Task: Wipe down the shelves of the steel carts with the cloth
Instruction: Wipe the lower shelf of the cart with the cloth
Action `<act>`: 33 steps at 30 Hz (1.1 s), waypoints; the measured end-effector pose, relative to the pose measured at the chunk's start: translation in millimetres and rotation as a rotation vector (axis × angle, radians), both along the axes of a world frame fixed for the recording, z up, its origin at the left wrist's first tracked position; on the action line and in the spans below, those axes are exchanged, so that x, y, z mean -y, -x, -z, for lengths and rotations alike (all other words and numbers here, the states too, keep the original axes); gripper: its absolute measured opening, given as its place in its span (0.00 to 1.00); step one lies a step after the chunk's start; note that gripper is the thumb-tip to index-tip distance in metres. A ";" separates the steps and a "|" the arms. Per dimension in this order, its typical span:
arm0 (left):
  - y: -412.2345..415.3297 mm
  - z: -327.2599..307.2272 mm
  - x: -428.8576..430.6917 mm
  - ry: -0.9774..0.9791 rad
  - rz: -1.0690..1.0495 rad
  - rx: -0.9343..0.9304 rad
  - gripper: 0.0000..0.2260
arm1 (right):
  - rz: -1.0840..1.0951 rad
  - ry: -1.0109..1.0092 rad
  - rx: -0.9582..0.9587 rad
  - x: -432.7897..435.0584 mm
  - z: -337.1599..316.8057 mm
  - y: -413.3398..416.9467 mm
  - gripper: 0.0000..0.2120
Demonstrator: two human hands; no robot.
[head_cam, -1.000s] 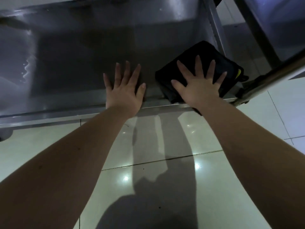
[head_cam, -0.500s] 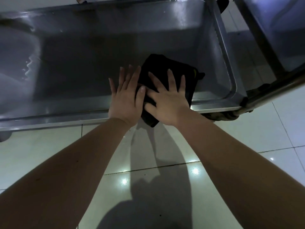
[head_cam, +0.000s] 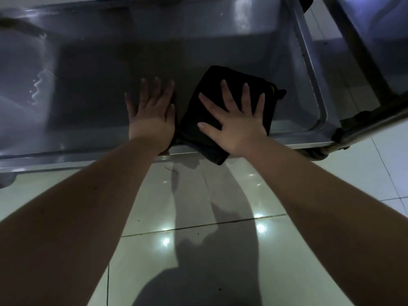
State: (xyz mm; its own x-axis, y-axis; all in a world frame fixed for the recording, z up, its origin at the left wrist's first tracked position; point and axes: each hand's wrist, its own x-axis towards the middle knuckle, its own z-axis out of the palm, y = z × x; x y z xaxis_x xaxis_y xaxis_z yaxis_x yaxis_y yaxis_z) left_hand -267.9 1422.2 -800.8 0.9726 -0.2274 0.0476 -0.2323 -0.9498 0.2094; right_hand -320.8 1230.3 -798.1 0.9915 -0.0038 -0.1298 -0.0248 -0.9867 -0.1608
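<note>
The right hand (head_cam: 237, 120) lies flat with fingers splayed on the folded black cloth (head_cam: 229, 102), pressing it onto the cart's low steel shelf (head_cam: 99, 85) near the front lip, likely for even wiping pressure; the left hand (head_cam: 152, 113), flat and holding nothing, seemingly braces beside it.

Glossy pale floor tiles (head_cam: 143, 206), dark grout line (head_cam: 198, 227), bright light glints (head_cam: 261, 228), broad shadow (head_cam: 220, 257)
</note>
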 end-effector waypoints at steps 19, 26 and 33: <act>-13.3 -5.4 -22.3 -0.042 0.058 -0.088 0.24 | -0.063 -0.014 0.041 -78.5 -1.7 -46.2 0.27; -6.4 -4.7 -30.4 0.008 0.115 -0.030 0.23 | -0.083 0.060 0.112 7.5 -3.3 -60.5 0.34; -3.9 -3.3 -27.5 -0.001 0.099 -0.011 0.22 | 0.329 -0.010 -0.019 89.6 -3.7 -68.0 0.35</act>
